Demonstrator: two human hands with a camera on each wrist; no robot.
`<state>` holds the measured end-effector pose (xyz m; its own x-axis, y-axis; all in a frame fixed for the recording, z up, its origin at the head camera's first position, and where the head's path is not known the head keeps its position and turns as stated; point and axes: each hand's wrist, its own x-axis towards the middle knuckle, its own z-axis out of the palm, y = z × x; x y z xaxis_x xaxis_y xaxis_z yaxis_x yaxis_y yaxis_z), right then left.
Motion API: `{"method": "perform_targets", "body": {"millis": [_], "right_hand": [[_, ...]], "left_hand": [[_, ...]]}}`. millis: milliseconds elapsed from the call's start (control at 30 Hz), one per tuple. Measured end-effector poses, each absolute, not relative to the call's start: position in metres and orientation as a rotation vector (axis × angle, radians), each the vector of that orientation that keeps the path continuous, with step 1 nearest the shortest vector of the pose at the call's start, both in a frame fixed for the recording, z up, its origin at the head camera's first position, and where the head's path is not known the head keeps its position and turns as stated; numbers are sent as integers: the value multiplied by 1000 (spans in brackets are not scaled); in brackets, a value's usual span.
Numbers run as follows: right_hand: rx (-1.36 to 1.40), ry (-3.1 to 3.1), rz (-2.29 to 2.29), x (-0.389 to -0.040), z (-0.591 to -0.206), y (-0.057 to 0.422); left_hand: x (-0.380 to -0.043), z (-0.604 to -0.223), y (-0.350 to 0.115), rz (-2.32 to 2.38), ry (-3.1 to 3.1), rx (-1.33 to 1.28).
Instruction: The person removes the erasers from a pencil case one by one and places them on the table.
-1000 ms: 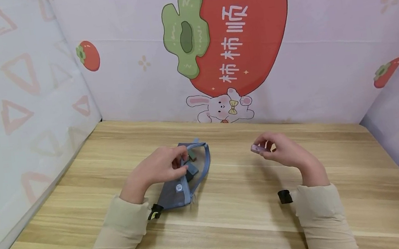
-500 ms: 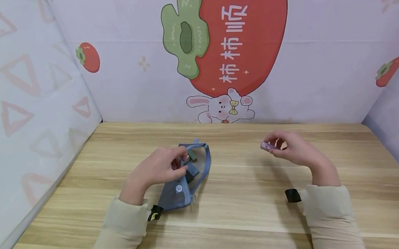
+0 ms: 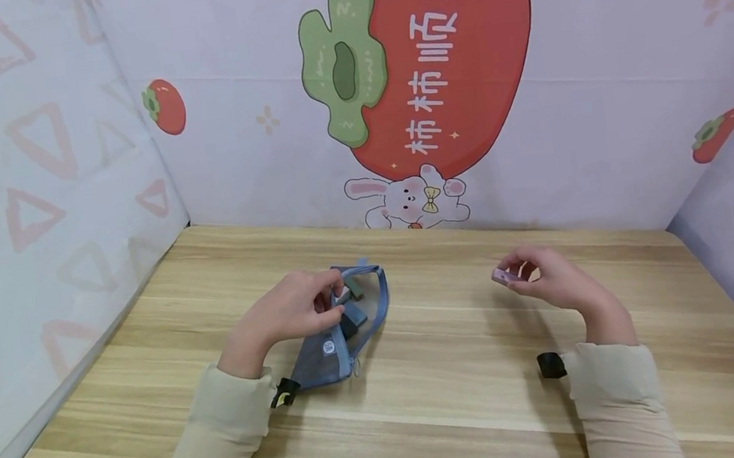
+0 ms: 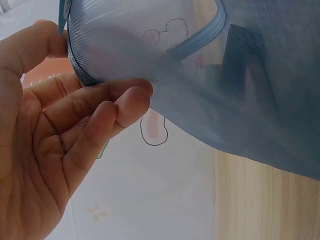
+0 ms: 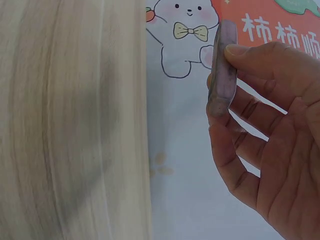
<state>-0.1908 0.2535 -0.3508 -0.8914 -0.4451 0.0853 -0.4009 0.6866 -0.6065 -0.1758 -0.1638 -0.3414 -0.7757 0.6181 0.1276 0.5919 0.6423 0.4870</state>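
Above the table (image 3: 443, 417), a lilac block (image 5: 225, 82) points lengthwise left

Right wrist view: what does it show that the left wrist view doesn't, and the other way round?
Only the right wrist view: the right hand pinching a pale purple block, thumb on its near face.

Only the left wrist view: the left hand holding the edge of the blue mesh pouch, with a dark shape seen through the mesh.

Both: part of the wooden table and of the printed backdrop, including parts of the rabbit drawing.
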Motion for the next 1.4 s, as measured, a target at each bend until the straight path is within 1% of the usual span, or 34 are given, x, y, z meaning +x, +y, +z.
{"method": "perform_targets", "body": {"millis": [400, 767, 1067, 1400], "right_hand": [[-722, 2827, -915, -194, -362, 269], [-585, 2743, -858, -193, -364, 273], [-655, 2705, -835, -195, -371, 275], [-655, 2686, -795, -198, -375, 275]], "left_hand": [[-174, -339, -165, 810, 2810, 1014], [-174, -339, -167, 816, 2800, 1021], [-174, -338, -168, 839, 2796, 1029], [-176, -339, -168, 850, 2779, 1012]]}}
